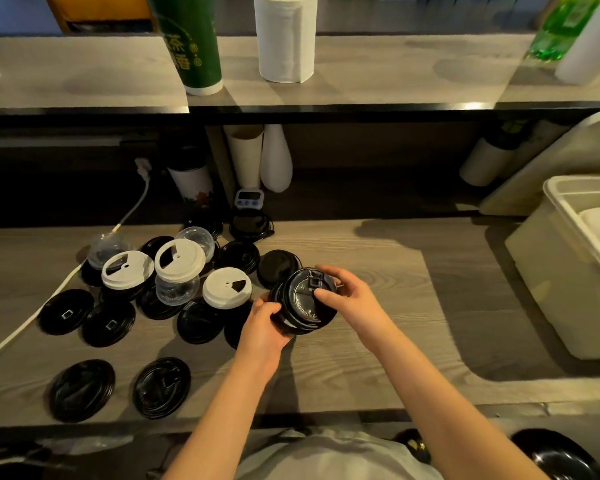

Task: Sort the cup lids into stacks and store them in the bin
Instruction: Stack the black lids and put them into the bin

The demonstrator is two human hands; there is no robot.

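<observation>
Holding one stack of black lids (307,306) over the middle of the table (378,341), the left hand (262,329) and right hand (352,296) each have a curled grip on its rim. Left of it lie three white lids (226,287), three clear lids (175,292) and roughly a dozen loose black lids (108,323), some overlapping. One white bin (551,278) stands at the right.
</observation>
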